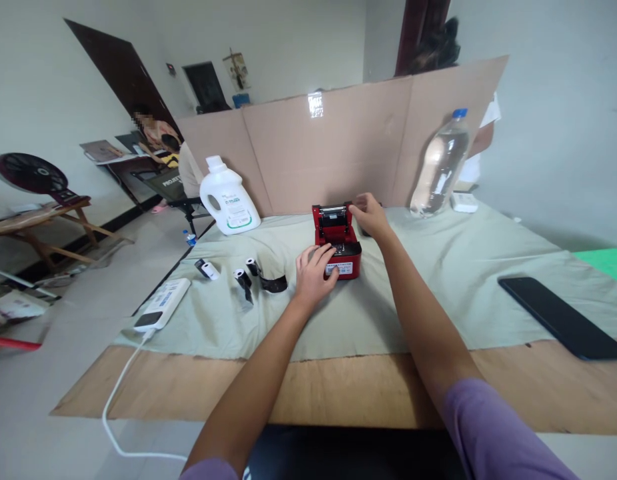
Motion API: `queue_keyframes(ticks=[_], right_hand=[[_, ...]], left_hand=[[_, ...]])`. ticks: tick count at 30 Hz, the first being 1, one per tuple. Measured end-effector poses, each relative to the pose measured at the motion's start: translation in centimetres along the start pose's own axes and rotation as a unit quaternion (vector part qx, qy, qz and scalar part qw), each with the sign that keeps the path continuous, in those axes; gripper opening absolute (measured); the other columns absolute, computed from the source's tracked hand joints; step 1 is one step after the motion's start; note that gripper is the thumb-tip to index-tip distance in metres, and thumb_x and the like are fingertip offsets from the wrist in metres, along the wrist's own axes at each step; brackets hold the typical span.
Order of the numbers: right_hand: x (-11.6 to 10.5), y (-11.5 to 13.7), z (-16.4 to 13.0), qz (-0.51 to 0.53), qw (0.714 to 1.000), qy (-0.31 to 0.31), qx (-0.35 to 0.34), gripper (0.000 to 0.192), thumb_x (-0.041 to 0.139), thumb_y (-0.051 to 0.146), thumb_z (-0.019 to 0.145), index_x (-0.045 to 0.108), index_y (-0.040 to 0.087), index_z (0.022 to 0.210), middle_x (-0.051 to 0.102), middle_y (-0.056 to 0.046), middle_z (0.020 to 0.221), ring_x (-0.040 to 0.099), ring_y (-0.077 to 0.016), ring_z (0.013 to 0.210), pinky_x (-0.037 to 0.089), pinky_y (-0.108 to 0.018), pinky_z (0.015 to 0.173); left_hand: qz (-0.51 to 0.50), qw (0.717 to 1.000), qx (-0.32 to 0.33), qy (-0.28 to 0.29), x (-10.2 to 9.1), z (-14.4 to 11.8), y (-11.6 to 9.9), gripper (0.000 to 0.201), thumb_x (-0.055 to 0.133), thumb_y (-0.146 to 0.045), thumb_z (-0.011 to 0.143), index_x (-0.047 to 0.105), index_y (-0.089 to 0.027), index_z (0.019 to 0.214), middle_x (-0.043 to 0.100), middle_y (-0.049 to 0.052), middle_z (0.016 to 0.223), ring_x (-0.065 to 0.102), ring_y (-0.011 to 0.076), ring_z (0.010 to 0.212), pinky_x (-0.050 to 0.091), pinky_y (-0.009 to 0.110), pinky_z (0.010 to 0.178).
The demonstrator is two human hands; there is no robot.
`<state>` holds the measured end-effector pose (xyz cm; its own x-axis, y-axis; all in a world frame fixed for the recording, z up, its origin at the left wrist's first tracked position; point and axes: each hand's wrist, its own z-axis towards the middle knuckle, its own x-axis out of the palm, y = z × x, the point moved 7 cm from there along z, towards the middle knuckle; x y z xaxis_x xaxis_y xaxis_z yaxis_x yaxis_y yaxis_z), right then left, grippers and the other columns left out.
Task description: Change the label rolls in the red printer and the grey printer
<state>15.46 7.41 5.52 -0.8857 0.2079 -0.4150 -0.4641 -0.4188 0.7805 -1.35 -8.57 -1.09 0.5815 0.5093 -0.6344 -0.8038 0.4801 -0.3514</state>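
A small red and black printer [349, 267] stands on the cloth with its lid [333, 219] raised and tilted back. My left hand [316, 270] is closed around the printer's front left side, fingers over the top edge and thumb by the label on the front. At the lid's upper right corner, my right hand [369, 215] pinches the edge between thumb and fingers. Left of the printer lie several small rolls, among them a black roll [242, 280] with a white core and a white roll [210, 271]. A loose black strip [274, 285] curls beside them.
A cardboard screen [328, 153] stands behind the printer. Before it are a white detergent jug [231, 200] and a clear water bottle [441, 170]. A white power strip [163, 303] lies left, a black phone [563, 317] right. Other people sit far left; another is partly hidden behind the screen.
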Motion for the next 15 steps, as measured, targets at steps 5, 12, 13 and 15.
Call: queue_keyframes(ticks=[5, 12, 13, 15], right_hand=[[1.4, -0.3, -0.5, 0.135, 0.990, 0.012, 0.038, 0.045, 0.054, 0.037, 0.088, 0.066, 0.015, 0.125, 0.069, -0.013, 0.124, 0.064, -0.0223, 0.109, 0.050, -0.035, 0.097], [1.7, -2.8, -2.8, 0.126, 0.955, 0.187, 0.192, 0.093, 0.065, 0.016, 0.066, 0.038, 0.029, 0.155, 0.062, -0.011, 0.129, 0.064, -0.0192, 0.094, 0.054, -0.029, 0.073], [1.6, -2.9, -3.3, 0.125, 0.948, 0.215, 0.200, 0.094, 0.065, 0.016, 0.067, 0.036, 0.030, 0.156, 0.060, -0.011, 0.133, 0.063, -0.0198, 0.099, 0.054, -0.029, 0.075], [1.5, -3.1, -4.0, 0.136, 0.933, 0.254, 0.215, 0.088, 0.064, 0.018, 0.072, 0.038, 0.030, 0.154, 0.059, -0.011, 0.136, 0.063, -0.0212, 0.105, 0.055, -0.032, 0.080]], left_hand=[[0.010, 1.000, 0.005, 0.000, 0.1, -0.1, 0.0, 0.048, 0.064, -0.027, 0.088, 0.061, -0.027, 0.136, 0.060, 0.006, 0.144, 0.044, 0.0337, 0.134, 0.032, 0.053, 0.113], [0.001, 1.000, 0.013, 0.003, 0.2, -0.2, 0.0, 0.048, 0.063, -0.026, 0.089, 0.061, -0.028, 0.138, 0.060, 0.005, 0.144, 0.043, 0.0337, 0.135, 0.032, 0.054, 0.114], [-0.001, 1.000, 0.015, 0.003, 0.2, -0.2, 0.0, 0.048, 0.062, -0.026, 0.089, 0.061, -0.028, 0.138, 0.060, 0.005, 0.144, 0.043, 0.0337, 0.135, 0.032, 0.054, 0.114], [0.000, 1.000, 0.020, 0.004, 0.2, -0.2, -0.2, 0.048, 0.062, -0.027, 0.090, 0.061, -0.028, 0.138, 0.061, 0.005, 0.144, 0.044, 0.0333, 0.134, 0.032, 0.053, 0.114]])
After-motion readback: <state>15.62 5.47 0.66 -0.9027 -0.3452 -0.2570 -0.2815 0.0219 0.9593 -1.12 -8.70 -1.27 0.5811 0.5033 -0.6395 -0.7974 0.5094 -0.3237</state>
